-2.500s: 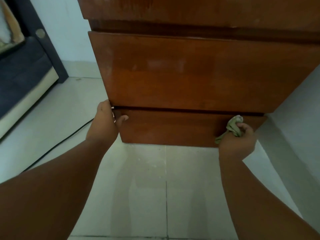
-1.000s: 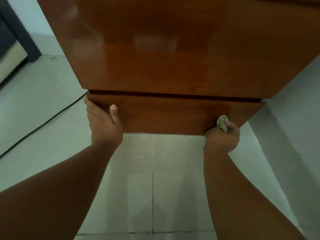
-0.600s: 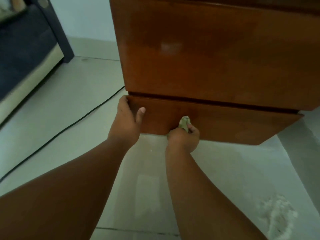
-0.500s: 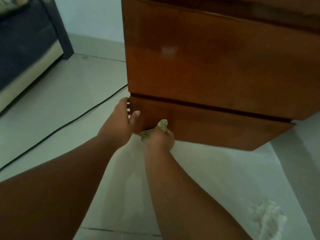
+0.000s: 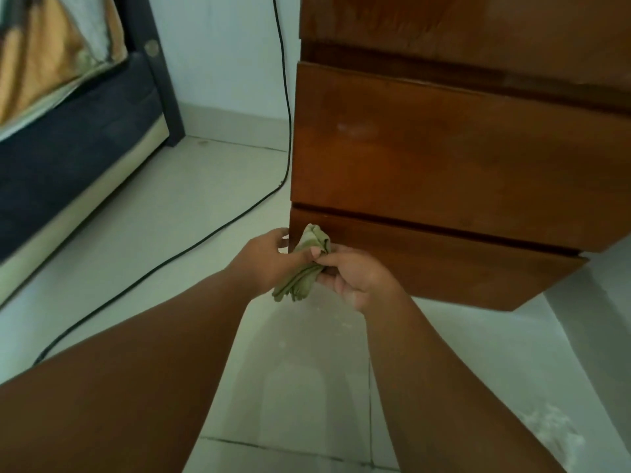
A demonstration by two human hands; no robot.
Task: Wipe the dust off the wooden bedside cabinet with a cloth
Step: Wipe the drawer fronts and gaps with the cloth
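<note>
The wooden bedside cabinet [image 5: 444,158] fills the upper right, its drawer fronts glossy brown; the lowest front ends just above the floor. A crumpled olive-green cloth [image 5: 302,268] sits between both hands, just in front of the cabinet's lower left corner. My left hand [image 5: 269,259] pinches the cloth from the left with thumb and fingers. My right hand [image 5: 358,274] grips it from the right, fingers curled around the bunched fabric. Neither hand touches the cabinet.
A black cable [image 5: 191,247] runs down the wall beside the cabinet and across the pale tiled floor [image 5: 170,206]. A dark bed frame [image 5: 68,158] with bedding stands at the left. A white dusty patch [image 5: 553,435] lies on the floor at lower right.
My right hand dragged the cloth leftward along the lowest drawer front to its left corner. My left hand left the cabinet's edge and took hold of the cloth too.
</note>
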